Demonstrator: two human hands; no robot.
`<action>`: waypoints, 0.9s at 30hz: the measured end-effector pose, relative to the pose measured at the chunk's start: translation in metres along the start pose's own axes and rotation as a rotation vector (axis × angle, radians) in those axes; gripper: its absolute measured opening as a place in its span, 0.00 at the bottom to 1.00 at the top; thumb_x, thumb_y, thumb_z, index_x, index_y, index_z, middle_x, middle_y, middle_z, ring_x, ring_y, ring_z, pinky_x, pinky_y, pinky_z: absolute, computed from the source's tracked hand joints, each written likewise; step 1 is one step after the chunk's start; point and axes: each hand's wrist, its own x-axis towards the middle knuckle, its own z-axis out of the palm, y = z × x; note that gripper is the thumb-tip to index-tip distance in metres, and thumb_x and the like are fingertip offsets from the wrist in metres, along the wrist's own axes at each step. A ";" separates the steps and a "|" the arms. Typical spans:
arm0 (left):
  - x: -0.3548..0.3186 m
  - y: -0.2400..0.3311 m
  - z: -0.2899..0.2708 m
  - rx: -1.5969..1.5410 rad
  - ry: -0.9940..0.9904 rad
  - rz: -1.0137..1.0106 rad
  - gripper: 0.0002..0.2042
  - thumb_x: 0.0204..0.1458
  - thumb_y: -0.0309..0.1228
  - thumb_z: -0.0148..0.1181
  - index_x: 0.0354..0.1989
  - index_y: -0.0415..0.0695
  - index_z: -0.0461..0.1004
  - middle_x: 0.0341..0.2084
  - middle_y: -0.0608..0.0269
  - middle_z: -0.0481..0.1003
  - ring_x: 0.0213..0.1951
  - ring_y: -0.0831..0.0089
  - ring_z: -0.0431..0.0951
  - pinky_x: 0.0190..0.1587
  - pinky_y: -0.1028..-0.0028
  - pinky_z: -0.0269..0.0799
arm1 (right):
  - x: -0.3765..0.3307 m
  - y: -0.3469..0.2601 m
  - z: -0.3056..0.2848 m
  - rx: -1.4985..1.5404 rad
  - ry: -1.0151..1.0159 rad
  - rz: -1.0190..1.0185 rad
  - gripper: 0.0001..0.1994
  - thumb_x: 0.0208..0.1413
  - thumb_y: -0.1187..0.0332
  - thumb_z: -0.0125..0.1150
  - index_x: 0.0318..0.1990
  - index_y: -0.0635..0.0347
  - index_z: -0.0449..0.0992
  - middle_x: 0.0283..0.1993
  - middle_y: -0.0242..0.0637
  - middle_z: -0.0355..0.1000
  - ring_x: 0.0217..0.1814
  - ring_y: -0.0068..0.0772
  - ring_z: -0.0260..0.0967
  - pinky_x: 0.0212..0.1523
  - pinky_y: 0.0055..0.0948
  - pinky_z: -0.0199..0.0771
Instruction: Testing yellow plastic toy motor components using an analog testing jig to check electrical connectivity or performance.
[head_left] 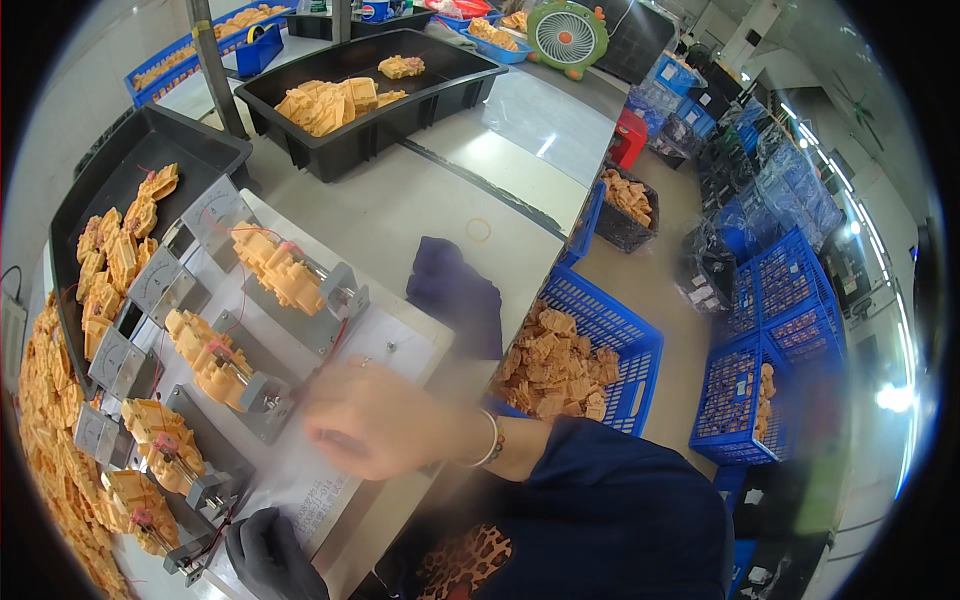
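My right hand [365,420], bare with a bracelet at the wrist, hovers smeared by motion over the near edge of a white test board [400,325]. Its fingers look bent, but blur hides whether they hold anything. Down at the lower left, my left hand [265,550] wears a dark glove and is curled beside the nearest metal clamp [208,492]; what it grips, if anything, is hidden. Several tan plastic gear housings [210,358] with red wires sit in a row of clamps on the board. Each faces an analog dial meter [155,285].
Black trays [400,125] with more housings stand behind and to the left. A heap of housings [60,440] lies along the left side. A dark purple cloth [455,295] lies on the table. Beyond its right edge is a filled blue crate [630,375]. A green fan [567,38] stands far back.
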 end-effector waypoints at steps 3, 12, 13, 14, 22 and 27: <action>0.000 0.002 -0.001 -0.011 0.000 -0.010 0.08 0.52 0.32 0.65 0.32 0.39 0.78 0.26 0.53 0.74 0.29 0.56 0.72 0.33 0.61 0.68 | 0.000 0.000 0.000 -0.006 0.005 -0.004 0.04 0.45 0.71 0.59 0.28 0.56 0.71 0.31 0.36 0.68 0.38 0.41 0.67 0.38 0.38 0.63; 0.000 0.002 -0.001 -0.009 -0.023 -0.040 0.07 0.52 0.31 0.64 0.32 0.39 0.78 0.26 0.53 0.73 0.30 0.55 0.72 0.35 0.61 0.68 | 0.001 -0.002 -0.001 -0.025 0.003 0.001 0.04 0.46 0.71 0.59 0.28 0.56 0.71 0.30 0.36 0.68 0.38 0.41 0.67 0.38 0.38 0.62; 0.000 0.002 -0.001 -0.008 -0.023 -0.042 0.07 0.52 0.31 0.64 0.32 0.39 0.78 0.26 0.53 0.73 0.30 0.55 0.72 0.35 0.61 0.68 | 0.001 -0.003 -0.002 -0.032 -0.006 0.010 0.04 0.46 0.71 0.59 0.28 0.56 0.71 0.30 0.36 0.68 0.38 0.41 0.67 0.38 0.38 0.62; 0.000 0.001 -0.001 -0.005 -0.025 -0.037 0.07 0.52 0.31 0.64 0.32 0.38 0.78 0.26 0.53 0.73 0.30 0.55 0.72 0.35 0.61 0.68 | 0.001 -0.002 -0.002 -0.030 -0.008 0.010 0.04 0.46 0.71 0.59 0.28 0.56 0.71 0.30 0.36 0.68 0.38 0.41 0.67 0.38 0.38 0.62; -0.001 0.003 -0.002 -0.013 -0.029 -0.057 0.07 0.52 0.29 0.64 0.32 0.38 0.78 0.27 0.52 0.74 0.31 0.55 0.73 0.36 0.61 0.69 | 0.000 -0.003 -0.001 -0.014 0.017 0.001 0.04 0.45 0.71 0.59 0.28 0.56 0.71 0.31 0.35 0.69 0.39 0.41 0.68 0.37 0.38 0.62; 0.000 0.002 -0.001 -0.006 -0.033 -0.050 0.07 0.52 0.29 0.64 0.33 0.38 0.78 0.27 0.53 0.74 0.31 0.56 0.73 0.35 0.61 0.69 | 0.001 -0.002 0.000 -0.012 0.020 -0.001 0.04 0.45 0.72 0.60 0.28 0.57 0.71 0.30 0.36 0.69 0.38 0.41 0.68 0.36 0.38 0.62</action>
